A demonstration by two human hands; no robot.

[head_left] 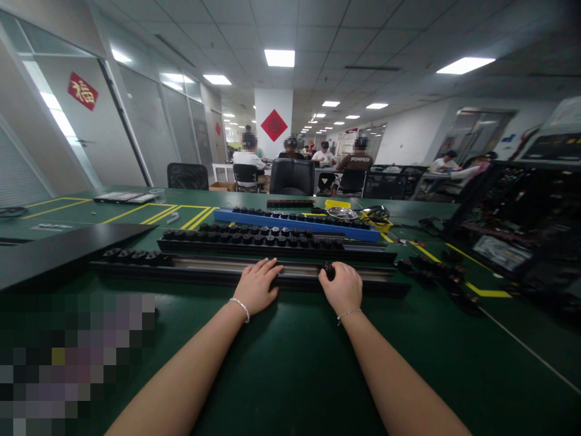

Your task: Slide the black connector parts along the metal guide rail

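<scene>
A long black channel (204, 275) with a shiny inner strip lies crosswise in front of me. My left hand (257, 287) rests on it near its middle, fingers stretched out and holding nothing. Farther right, my right hand (345, 286) is closed around a small black rounded part (327, 270) at the channel; the fingers partly hide it. Several black round parts (136, 257) sit in a row in the channel's left end. Just behind stands a second black channel (290, 247) filled with similar parts.
Behind these, a blue channel (297, 226) holds more black parts. Loose dark parts (436, 272) lie on the green table (290, 363) at right, beside an open black equipment frame (503, 218). A dark panel (68, 251) is at left. People (358, 160) sit at far tables.
</scene>
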